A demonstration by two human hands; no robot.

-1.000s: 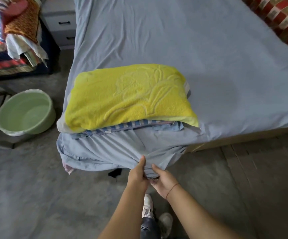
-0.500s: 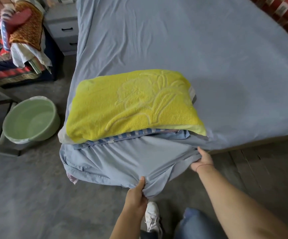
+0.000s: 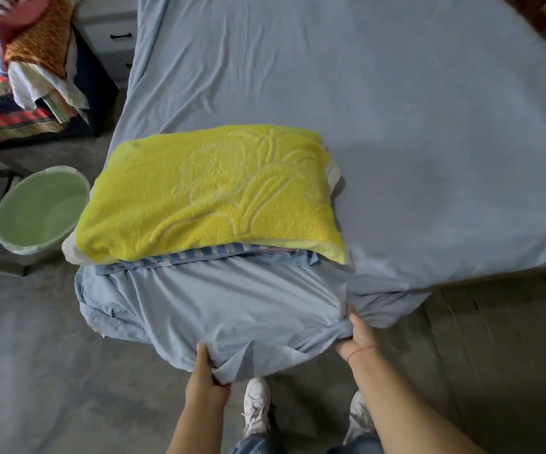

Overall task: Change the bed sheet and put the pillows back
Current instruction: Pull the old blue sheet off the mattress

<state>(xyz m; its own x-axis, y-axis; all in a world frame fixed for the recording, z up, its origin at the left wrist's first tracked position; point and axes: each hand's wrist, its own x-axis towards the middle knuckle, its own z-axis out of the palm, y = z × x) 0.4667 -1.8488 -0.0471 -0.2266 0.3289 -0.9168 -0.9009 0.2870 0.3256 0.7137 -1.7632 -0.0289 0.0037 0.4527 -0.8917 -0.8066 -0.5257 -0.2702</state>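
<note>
1. Sheet point(image 3: 379, 132) spread over the bed point(image 3: 494, 276), near corner hanging loose toward the floor point(image 3: 36, 355); pillow point(image 3: 212, 191) lying on it just above that corner.
2. Left hand point(image 3: 204, 378) clamped on a bunched fold at the lowest hem; right hand point(image 3: 358, 332) clamped on a gather farther right, at the corner's side.
3. Draw both gathers down and under the corner together, with even pull (a lopsided tug would likely drag creases across the top).
4. Hold the fabric taut while tucking, and go gently: pillow close to the edge, likely to slide if the sheet jerks.
5. Flatten the slack folds left of the corner afterwards.
6. Count: 1 sheet, 2 hands, 1 yellow-topped pillow, 1 striped layer under it (pillow or cloth, cannot tell), 1 basin point(image 3: 40, 214), 2 shoes point(image 3: 256, 407).
</note>
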